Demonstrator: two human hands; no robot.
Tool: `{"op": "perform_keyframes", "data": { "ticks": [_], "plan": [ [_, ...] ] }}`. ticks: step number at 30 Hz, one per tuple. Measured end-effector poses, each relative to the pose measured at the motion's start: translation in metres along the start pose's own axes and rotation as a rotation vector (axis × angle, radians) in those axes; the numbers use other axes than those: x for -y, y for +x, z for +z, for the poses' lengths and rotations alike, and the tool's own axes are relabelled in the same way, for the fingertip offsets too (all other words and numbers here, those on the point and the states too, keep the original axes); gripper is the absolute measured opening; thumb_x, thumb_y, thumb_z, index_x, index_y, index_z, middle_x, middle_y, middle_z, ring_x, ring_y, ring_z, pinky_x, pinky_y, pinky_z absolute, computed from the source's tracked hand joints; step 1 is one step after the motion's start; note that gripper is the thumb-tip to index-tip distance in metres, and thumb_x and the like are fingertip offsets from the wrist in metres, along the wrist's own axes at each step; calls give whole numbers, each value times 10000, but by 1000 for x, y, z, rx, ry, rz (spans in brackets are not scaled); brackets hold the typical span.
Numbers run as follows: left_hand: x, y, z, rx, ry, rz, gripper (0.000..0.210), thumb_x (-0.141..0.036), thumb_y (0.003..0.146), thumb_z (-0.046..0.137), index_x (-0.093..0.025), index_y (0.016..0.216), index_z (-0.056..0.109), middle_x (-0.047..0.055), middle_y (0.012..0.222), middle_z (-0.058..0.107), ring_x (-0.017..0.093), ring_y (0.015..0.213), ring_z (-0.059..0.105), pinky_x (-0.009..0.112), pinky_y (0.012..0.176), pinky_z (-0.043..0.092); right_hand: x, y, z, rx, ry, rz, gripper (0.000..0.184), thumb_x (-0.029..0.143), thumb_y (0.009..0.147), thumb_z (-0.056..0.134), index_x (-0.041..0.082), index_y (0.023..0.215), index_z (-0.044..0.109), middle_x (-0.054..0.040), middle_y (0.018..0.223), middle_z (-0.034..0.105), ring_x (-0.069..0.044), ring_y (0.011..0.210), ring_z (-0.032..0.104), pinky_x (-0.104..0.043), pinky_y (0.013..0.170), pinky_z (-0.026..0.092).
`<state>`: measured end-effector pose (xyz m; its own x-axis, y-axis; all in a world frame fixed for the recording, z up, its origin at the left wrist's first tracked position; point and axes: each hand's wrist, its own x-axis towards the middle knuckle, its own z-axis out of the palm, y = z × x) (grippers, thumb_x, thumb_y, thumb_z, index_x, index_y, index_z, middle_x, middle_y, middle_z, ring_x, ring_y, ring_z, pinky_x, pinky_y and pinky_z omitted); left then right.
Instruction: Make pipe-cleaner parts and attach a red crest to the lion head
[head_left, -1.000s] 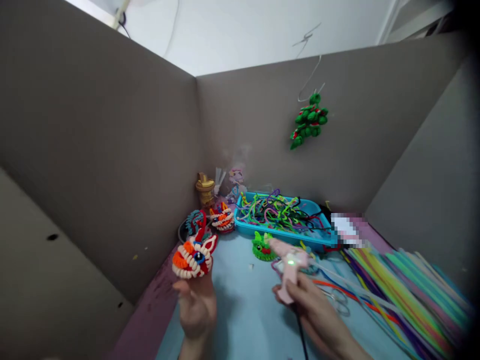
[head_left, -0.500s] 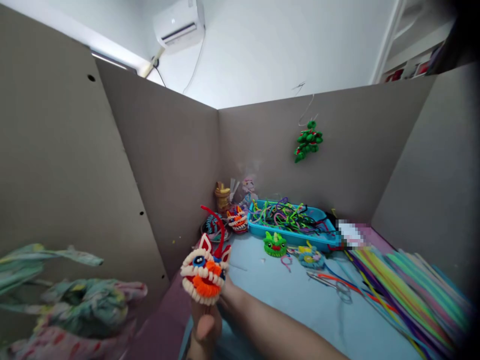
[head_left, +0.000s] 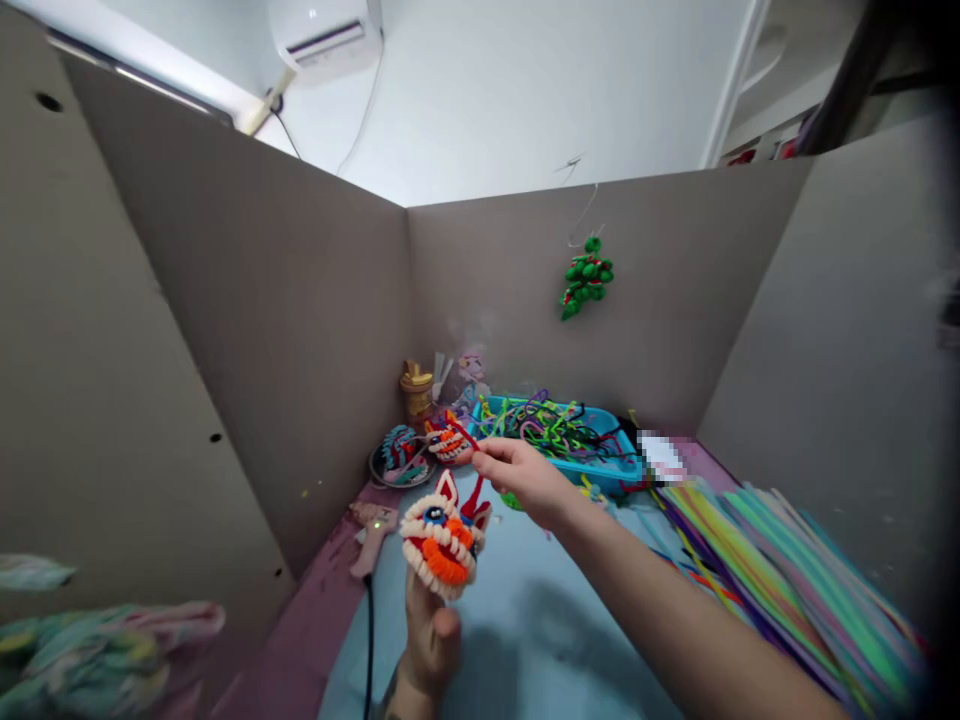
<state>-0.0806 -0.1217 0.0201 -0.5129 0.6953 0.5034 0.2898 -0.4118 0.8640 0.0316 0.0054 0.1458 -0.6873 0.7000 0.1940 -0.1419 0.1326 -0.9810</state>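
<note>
My left hand [head_left: 433, 645] is closed around the underside of a lion-dance head made of fuzzy pipe cleaners [head_left: 444, 540], holding it above the table. The head is cream-white with an orange mouth, blue eyes and red-lined ears. From its back rises a red pipe cleaner [head_left: 475, 492], whose upper part my right hand [head_left: 521, 475] pinches between thumb and fingers. Behind my right hand a green pipe-cleaner head [head_left: 511, 500] is mostly hidden. To the left of the lion head lies a pink glue gun [head_left: 373, 532] with a small lit lamp and a black cord.
A blue tray [head_left: 626, 470] of tangled pipe cleaners stands at the back. Beside it are another lion head [head_left: 448, 442], a round dish [head_left: 380, 475] and a gold container [head_left: 416, 392]. Bundled pipe cleaners [head_left: 780, 590] lie at right. Grey partitions [head_left: 510, 280] enclose the table.
My right hand has come up from behind the lion head and now grips the red pipe cleaner. The lion head sits slightly further right in view. The glue gun has become visible.
</note>
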Motion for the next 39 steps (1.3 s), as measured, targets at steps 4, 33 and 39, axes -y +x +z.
{"op": "perform_keyframes", "data": {
  "ticks": [4, 33, 39],
  "plan": [
    [11, 7, 21, 151, 73, 202, 576, -602, 790, 476, -181, 1156, 620, 162, 1136, 616, 321, 1140, 522, 457, 998, 373, 29, 0, -17, -25, -178, -51, 304, 423, 701, 633, 124, 696, 682, 19, 601, 547, -89, 552, 453, -208, 519, 337],
    [44, 32, 43, 177, 100, -378, 366, -494, 730, 603, -152, 845, 668, 66, 795, 682, 213, 780, 627, 303, 711, 484, 40, 139, -144, -381, -1150, -80, 203, 247, 711, 642, 78, 799, 711, -37, 666, 606, -111, 599, 473, -242, 597, 327],
    [44, 27, 42, 214, 155, -306, 292, -427, 764, 573, -159, 832, 669, 62, 784, 673, 211, 774, 624, 316, 727, 488, 41, 135, -129, -377, -1172, -86, 187, 245, 735, 612, 106, 803, 718, -56, 712, 645, -132, 634, 516, -240, 597, 339]
  ]
}}
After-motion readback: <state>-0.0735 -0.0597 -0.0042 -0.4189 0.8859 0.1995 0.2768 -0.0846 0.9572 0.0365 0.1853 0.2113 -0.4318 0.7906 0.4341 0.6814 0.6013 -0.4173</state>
